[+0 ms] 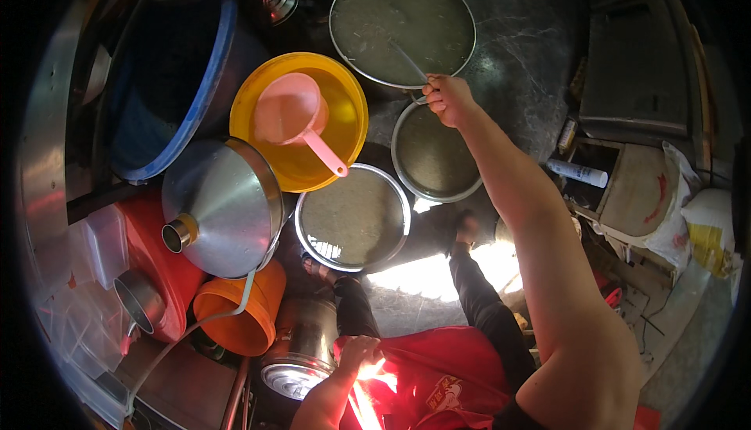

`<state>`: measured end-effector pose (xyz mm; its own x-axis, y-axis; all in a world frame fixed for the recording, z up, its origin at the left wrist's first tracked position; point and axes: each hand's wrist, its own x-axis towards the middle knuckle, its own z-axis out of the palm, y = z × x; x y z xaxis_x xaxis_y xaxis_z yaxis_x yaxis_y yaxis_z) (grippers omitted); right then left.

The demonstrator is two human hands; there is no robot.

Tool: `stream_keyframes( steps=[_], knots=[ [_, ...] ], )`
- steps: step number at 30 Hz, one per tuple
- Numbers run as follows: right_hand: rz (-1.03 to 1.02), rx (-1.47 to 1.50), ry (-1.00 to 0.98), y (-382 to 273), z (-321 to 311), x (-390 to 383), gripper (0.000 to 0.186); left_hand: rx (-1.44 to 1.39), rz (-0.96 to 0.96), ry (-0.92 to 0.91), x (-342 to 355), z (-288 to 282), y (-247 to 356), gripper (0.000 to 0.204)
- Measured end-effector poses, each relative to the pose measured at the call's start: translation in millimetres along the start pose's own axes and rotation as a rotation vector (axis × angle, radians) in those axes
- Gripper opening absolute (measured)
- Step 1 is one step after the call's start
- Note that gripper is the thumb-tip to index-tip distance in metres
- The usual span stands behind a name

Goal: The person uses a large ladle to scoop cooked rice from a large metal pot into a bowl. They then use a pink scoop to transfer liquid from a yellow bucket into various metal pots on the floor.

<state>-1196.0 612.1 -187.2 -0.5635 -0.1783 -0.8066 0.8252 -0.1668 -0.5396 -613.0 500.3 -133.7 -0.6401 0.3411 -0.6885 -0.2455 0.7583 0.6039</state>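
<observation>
My right hand (pixel 450 100) reaches far forward, its fingers closed round a thin grey stick (pixel 410 61). The stick's far end meets the murky greyish-green liquid in a large round metal pot (pixel 475 33); what is at that end cannot be made out. Below that hand stands a smaller metal pot (pixel 438 152) of similar liquid. A third metal pot (pixel 407 215) stands nearer to me, also filled. My left hand (pixel 360 352) rests low on my lap against the red shirt (pixel 438 367). Its fingers seem to lie loosely, holding nothing visible, though glare blurs them.
A pink dipper (pixel 289 109) lies in a yellow basin (pixel 244 94) left of the pots. Beside it are a blue tub (pixel 211 102), a big metal funnel (pixel 223 207) and an orange bucket (pixel 242 313). A lidded metal canister (pixel 301 344) stands by my leg. A white spray can (pixel 577 173) lies to the right.
</observation>
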Motion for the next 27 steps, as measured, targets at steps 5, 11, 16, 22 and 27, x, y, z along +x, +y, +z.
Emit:
stream_keyframes(
  steps=[5,11,16,22,27],
  knots=[
    [-0.009,0.074,-0.065,3,-2,-6,0.025,0.015,-0.022,-0.047,2,-6,4,0.034],
    [-0.094,0.065,-0.088,3,2,-17,0.027,-0.058,0.038,0.132,-2,7,-2,0.030],
    [-0.161,0.046,-0.050,-1,3,-29,0.026,-0.243,0.054,0.358,-1,23,-9,0.028],
    [-0.196,0.019,0.000,-1,-3,-40,0.028,-0.715,0.016,0.355,-3,58,-26,0.031],
    [-0.218,0.014,0.016,0,-13,-49,0.032,-0.742,-0.009,0.323,-2,69,-31,0.032]
  ],
)
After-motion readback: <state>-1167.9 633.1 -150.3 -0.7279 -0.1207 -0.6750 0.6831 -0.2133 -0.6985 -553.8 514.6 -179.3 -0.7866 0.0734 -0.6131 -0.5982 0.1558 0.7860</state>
